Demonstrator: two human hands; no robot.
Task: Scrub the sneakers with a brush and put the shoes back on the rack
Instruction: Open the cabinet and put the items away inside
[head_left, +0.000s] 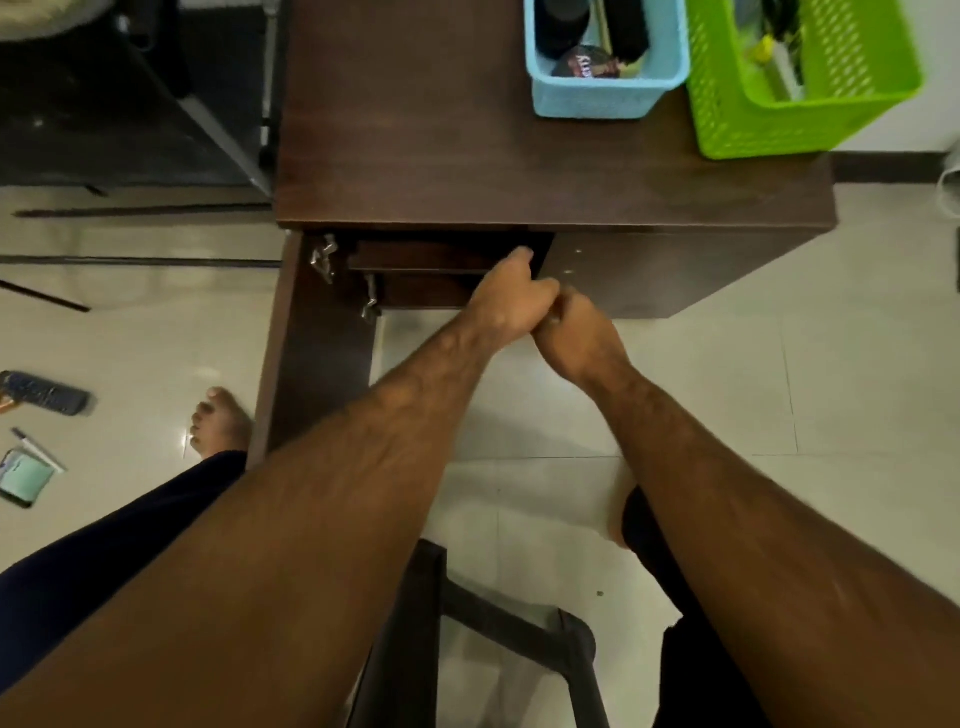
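Looking down on the scene: a low dark cabinet (675, 275), taken to be the shoe rack, stood against the wall. Its worktop (415, 130) carried two baskets at the far edge. The left door (317, 353) stood swung open, with a shelf (415, 257) showing inside the compartment.

Green basket (727, 124) on the right and blue basket (587, 98) just beside it, touching or nearly so. Dark items lay in the blue one; too unclear to call any of them a brush.

Both forearms extended to the compartment mouth. Left hand (506, 304) and right hand (579, 338) met knuckle to knuckle, fingers curled. What they held, if anything, was hidden, so grip cannot be told.

Sneakers: not in view. Probably inside the dark compartment behind the hands, or not there at all.

Judged step: handling shoes at the rack, whether out or in not determinable.

Notes for doing it well:
- Keep the door wide.
- Pass shoes level beneath the shelf edge.
- Steer wrists clear of the metal hinge (324, 257).

A remote (47, 393) lay on the floor, well apart.
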